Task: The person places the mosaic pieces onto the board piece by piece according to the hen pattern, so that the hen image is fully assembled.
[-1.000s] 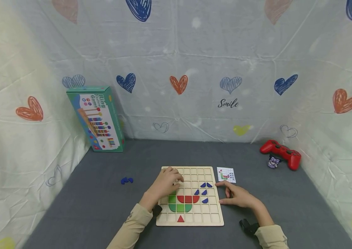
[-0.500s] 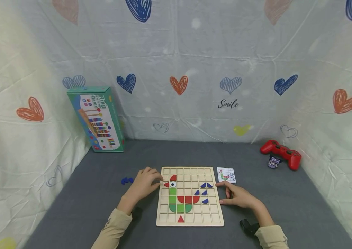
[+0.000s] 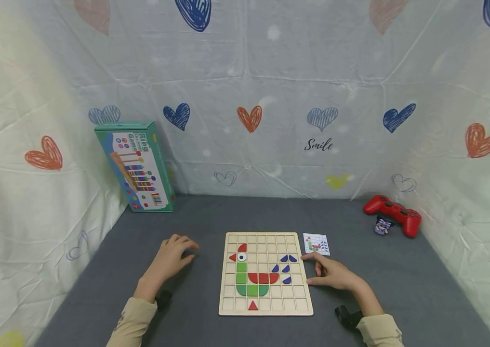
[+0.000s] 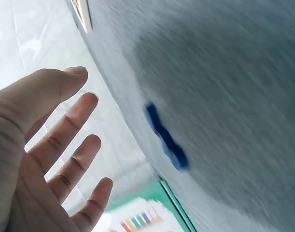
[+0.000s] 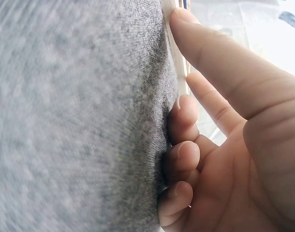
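My left hand (image 3: 167, 259) hovers over the table left of the board, its fingers loosely bent and holding nothing. Below it, blurred blue pieces (image 4: 167, 140) lie on the cloth in the left wrist view; in the head view the hand hides them. My right hand (image 3: 335, 274) touches the right edge of the wooden grid board (image 3: 298, 304) with thumb and index fingertips, while its other fingers curl against the cloth. On the board are red, green and blue pieces, a round eye piece (image 3: 242, 257) and a red triangle (image 3: 252, 305) in the bottom row.
A printed pattern card (image 3: 316, 244) lies by the board's upper right corner. A green toy box (image 3: 138, 168) leans at the back left. At the back right sit a red game controller (image 3: 392, 215) and a small figurine (image 3: 382, 226).
My left hand has withdrawn from the board leftward to the loose blue pieces, uncovering the eye piece and red pieces at the upper left. The right hand stays at the board's edge.
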Demonstrator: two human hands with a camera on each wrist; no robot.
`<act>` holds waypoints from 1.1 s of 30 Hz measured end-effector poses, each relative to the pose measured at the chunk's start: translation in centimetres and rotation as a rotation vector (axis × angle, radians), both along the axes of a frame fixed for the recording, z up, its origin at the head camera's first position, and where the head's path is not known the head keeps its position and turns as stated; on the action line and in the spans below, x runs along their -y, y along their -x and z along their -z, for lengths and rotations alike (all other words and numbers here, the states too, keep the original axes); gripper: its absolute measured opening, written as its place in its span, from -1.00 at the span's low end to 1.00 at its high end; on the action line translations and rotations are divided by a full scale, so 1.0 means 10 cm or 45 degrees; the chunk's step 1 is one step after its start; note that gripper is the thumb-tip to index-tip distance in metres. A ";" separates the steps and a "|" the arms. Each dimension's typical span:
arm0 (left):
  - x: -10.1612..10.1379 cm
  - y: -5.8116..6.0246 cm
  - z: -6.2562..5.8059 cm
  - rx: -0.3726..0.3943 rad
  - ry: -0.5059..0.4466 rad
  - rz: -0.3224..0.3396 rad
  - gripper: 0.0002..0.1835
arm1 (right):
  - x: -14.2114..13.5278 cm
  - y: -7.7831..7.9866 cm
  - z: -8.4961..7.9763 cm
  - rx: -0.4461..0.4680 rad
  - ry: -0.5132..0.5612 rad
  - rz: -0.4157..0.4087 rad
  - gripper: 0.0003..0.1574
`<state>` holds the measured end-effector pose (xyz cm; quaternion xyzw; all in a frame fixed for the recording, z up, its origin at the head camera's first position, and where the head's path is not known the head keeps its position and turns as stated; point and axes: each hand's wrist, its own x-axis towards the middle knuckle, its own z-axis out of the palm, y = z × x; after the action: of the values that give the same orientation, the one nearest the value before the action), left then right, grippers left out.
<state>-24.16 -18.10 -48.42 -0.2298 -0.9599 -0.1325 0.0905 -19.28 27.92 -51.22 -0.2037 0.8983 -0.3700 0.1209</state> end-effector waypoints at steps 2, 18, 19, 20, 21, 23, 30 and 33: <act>0.10 0.00 0.03 0.009 0.002 -0.013 -0.77 | 0.00 0.00 0.00 0.002 -0.006 0.002 -0.27; 0.54 -0.03 0.07 0.093 0.009 -0.098 -0.76 | 0.00 0.00 0.01 -0.001 -0.014 0.005 -0.27; 0.56 -0.02 0.07 0.095 0.008 -0.097 -0.76 | 0.00 0.00 0.00 -0.003 -0.011 0.004 -0.27; 0.56 -0.01 0.07 0.100 0.005 -0.093 -0.76 | 0.00 -0.01 0.00 -0.012 -0.004 0.000 -0.28; 0.57 -0.01 0.07 0.104 0.004 -0.086 -0.77 | 0.00 -0.01 0.00 -0.017 0.000 0.000 -0.28; 0.59 0.00 0.07 0.116 -0.005 -0.070 -0.77 | 0.00 -0.01 0.00 -0.037 0.008 -0.012 -0.29; 0.59 0.02 0.05 0.147 -0.014 -0.032 -0.77 | 0.01 -0.01 -0.01 -0.029 0.003 -0.003 -0.28; 0.59 0.02 0.05 0.141 0.000 -0.028 -0.77 | 0.00 0.00 -0.02 -0.024 -0.003 -0.001 -0.28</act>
<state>-24.37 -23.98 -48.89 -0.2116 -0.9659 -0.1442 0.0388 -19.24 27.89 -51.03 -0.2076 0.8998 -0.3668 0.1128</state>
